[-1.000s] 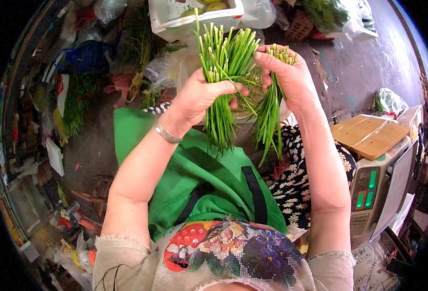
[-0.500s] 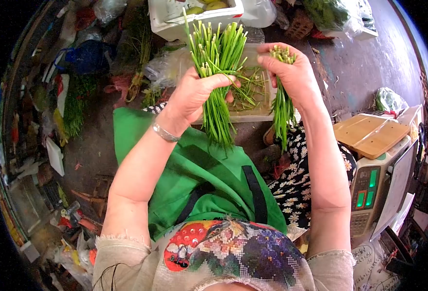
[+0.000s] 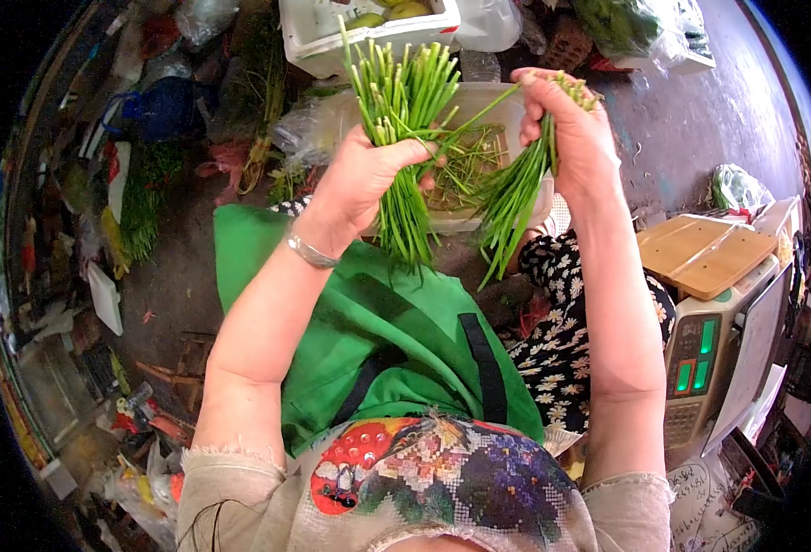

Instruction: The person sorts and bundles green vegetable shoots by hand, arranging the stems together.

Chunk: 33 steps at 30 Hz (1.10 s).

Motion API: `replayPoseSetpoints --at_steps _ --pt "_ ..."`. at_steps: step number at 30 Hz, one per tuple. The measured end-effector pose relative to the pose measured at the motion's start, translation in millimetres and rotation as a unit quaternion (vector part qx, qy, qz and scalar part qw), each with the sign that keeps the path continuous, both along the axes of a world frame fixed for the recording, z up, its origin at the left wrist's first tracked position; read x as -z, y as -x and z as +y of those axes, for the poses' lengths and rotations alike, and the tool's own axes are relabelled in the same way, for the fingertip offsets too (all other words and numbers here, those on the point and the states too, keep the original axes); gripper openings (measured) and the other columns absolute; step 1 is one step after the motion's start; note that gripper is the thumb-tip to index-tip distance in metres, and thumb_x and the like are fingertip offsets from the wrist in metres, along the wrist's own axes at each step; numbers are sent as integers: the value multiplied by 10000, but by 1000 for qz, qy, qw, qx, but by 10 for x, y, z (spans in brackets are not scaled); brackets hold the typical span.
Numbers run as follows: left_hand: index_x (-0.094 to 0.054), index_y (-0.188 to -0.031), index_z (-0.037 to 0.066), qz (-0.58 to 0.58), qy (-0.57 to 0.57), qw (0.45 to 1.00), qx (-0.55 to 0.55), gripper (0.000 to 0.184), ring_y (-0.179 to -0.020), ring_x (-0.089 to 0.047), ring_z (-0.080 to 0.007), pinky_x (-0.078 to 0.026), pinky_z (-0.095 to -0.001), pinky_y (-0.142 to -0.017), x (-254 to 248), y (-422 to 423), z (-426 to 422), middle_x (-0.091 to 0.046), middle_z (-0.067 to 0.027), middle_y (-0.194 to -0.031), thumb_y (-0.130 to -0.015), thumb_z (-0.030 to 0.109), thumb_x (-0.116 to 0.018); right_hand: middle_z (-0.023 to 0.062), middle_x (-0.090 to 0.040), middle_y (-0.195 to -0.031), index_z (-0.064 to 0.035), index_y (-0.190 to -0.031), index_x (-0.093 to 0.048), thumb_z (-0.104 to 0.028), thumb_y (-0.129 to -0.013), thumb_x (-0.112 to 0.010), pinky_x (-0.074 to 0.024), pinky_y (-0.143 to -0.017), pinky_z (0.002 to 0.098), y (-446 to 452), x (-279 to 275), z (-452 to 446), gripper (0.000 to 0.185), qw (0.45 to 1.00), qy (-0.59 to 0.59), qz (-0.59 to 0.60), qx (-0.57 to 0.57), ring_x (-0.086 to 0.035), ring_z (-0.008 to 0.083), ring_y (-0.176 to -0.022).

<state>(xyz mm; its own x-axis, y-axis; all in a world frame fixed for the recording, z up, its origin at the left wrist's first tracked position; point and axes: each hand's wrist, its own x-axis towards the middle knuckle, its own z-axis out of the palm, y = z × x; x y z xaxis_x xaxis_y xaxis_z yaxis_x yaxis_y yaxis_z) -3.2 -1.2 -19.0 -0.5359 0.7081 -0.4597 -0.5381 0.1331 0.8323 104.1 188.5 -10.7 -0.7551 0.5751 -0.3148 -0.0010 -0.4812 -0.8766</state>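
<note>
A thick bunch of green stalks (image 3: 404, 92) is gripped in my left hand (image 3: 369, 175), cut ends up and thin leaves hanging below. My right hand (image 3: 576, 129) is closed around a smaller bunch (image 3: 516, 198), whose leaves hang down to the left. Between its thumb and forefinger it also pinches one stalk (image 3: 488, 110) that slants down toward the left bunch. Beneath and between the hands, a pale plastic tub (image 3: 451, 224) holds loose stalk pieces (image 3: 472, 161).
A white foam box (image 3: 369, 46) with green-yellow produce stands beyond the tub. A scale (image 3: 700, 340) with a brown top is at the right. Green cloth (image 3: 378, 322) covers part of my lap. Bags and leafy greens (image 3: 143, 202) lie at the left.
My right hand has moved up and right with its bunch, and a single stalk now extends from its fingertips. My left hand has shifted slightly left with its bunch.
</note>
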Motion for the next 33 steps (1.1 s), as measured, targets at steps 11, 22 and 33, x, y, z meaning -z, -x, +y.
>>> replayPoseSetpoints --at_steps 11,22,33 --pt "-601 -1091 66 -7 18 999 -29 302 -834 -614 -147 -507 -274 -604 -34 96 -74 -641 -31 -969 -801 7 -664 40 -646 -789 -39 -938 -653 -153 -846 -668 -498 -537 259 -53 9 304 148 993 12 72 92 -613 126 -632" --pt "-606 -1047 -11 180 -15 973 -144 257 -800 -656 -193 -536 -311 -718 110 321 -175 -665 -87 -939 -791 -29 -627 59 -672 -780 -52 -895 -648 -155 -831 -696 -481 -520 249 -110 -93 360 130 990 -45 42 127 -586 116 -573" --pt "-554 -1155 19 20 -61 998 -16 421 -779 -629 -160 -505 -250 -633 -51 63 -9 -653 -100 -965 -759 -41 -684 43 -667 -775 -51 -875 -635 -139 -842 -684 -457 -553 219 26 31 -138 106 999 -43 -5 -23 -548 89 -591"
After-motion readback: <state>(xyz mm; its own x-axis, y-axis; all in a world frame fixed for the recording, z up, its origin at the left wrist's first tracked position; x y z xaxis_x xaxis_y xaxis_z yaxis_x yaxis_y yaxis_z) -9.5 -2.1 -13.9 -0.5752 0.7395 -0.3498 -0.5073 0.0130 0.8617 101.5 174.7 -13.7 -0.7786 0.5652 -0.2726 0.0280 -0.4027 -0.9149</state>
